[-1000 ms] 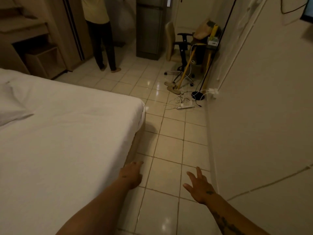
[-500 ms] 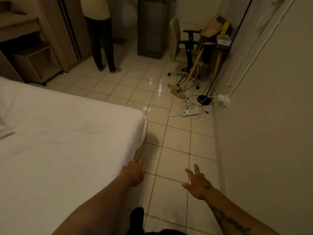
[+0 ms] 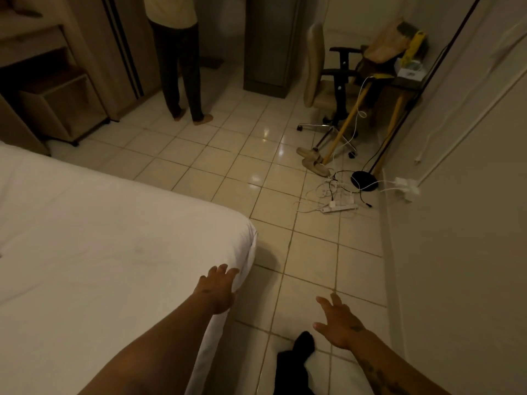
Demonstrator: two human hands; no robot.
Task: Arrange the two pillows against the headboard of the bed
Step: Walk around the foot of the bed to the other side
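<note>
A bed with a white sheet (image 3: 99, 252) fills the left half of the view. No pillow and no headboard are in view now. My left hand (image 3: 218, 289) hovers over the bed's near right edge, fingers spread, holding nothing. My right hand (image 3: 338, 320) is stretched out over the tiled floor to the right of the bed, fingers apart and empty. My dark-socked foot (image 3: 302, 346) shows on the floor between the two arms.
A person (image 3: 178, 52) stands at the back by a wardrobe (image 3: 119, 47). An office chair (image 3: 328, 89), a broom (image 3: 319, 163), a power strip with cables (image 3: 339, 208) and a small table (image 3: 399, 81) crowd the far right. A wall (image 3: 462, 252) runs along my right.
The view has swung right and down, so the pillow at the far left has left the frame. My left hand now sits over the bed's edge, and my foot has come into view.
</note>
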